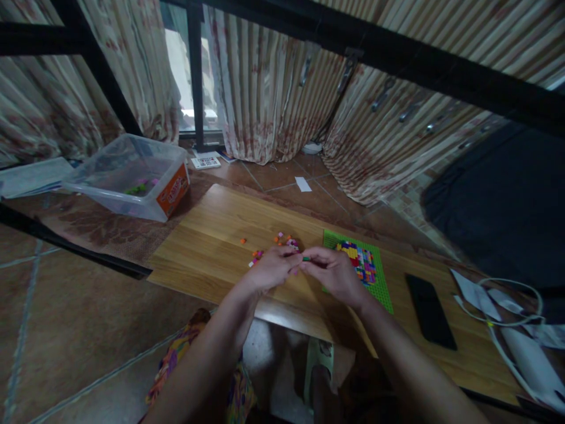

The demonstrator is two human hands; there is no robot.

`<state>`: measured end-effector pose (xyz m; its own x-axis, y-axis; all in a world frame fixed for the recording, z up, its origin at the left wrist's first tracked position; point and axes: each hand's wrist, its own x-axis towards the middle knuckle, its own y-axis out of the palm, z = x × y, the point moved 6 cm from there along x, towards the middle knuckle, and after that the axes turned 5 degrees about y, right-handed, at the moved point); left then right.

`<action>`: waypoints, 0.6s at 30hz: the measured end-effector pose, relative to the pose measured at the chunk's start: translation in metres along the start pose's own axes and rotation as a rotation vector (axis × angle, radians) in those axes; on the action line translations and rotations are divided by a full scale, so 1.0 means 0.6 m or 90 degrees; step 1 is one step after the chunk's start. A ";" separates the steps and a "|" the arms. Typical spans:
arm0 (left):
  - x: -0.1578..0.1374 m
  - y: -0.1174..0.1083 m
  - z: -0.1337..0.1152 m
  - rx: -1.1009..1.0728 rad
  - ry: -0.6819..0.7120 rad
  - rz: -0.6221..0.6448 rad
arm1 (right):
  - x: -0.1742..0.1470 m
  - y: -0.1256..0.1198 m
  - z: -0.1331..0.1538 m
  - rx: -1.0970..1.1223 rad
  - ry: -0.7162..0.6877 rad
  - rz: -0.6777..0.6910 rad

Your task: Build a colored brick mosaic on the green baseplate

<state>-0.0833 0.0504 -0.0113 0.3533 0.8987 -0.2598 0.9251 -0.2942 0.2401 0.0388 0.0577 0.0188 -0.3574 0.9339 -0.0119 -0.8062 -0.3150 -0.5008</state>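
Observation:
Above the wooden table, my left hand (272,270) and my right hand (334,272) meet at the fingertips, both closed in a pinch. A small green toy brick (305,259) shows between the thumbs and index fingers of the two hands. Just beyond them lie loose small bricks (292,242) in pink, white and orange, partly covered by my left hand. Beside my right hand is a green baseplate (383,290) bearing a mosaic of colourful bricks (365,264); the hand and wrist hide its near left part.
The low wooden table (212,235) carries a black phone (430,311) at the right, with white cables (503,321) and papers past it. A clear plastic box (128,194) with a few bricks inside stands at the left. Striped curtains (260,88) hang behind dark metal bars.

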 end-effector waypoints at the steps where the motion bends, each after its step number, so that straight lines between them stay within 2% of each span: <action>1: -0.001 0.002 -0.001 -0.012 -0.005 0.008 | -0.001 0.001 -0.005 0.057 0.018 -0.002; 4: -0.001 0.002 -0.005 -0.050 -0.011 0.025 | -0.001 0.000 -0.020 0.183 0.066 -0.040; 7: 0.005 -0.023 -0.010 -0.008 0.016 -0.034 | -0.003 0.004 -0.037 0.276 0.125 -0.063; 10: 0.012 -0.066 -0.020 0.167 0.071 -0.150 | -0.015 0.014 -0.059 0.413 0.205 -0.066; 13: 0.015 -0.089 -0.030 0.445 0.105 -0.190 | -0.033 0.034 -0.073 0.507 0.271 -0.032; 15: 0.016 -0.094 -0.030 0.564 0.100 -0.202 | -0.039 0.049 -0.076 0.492 0.295 -0.012; 18: 0.017 -0.096 -0.023 0.606 0.078 -0.210 | -0.030 0.065 -0.072 0.334 0.269 -0.034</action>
<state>-0.1347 0.0809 -0.0149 0.0929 0.9933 -0.0680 0.7191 -0.1142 -0.6855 0.0341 0.0359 -0.0379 -0.1822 0.9029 -0.3893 -0.9778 -0.2081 -0.0248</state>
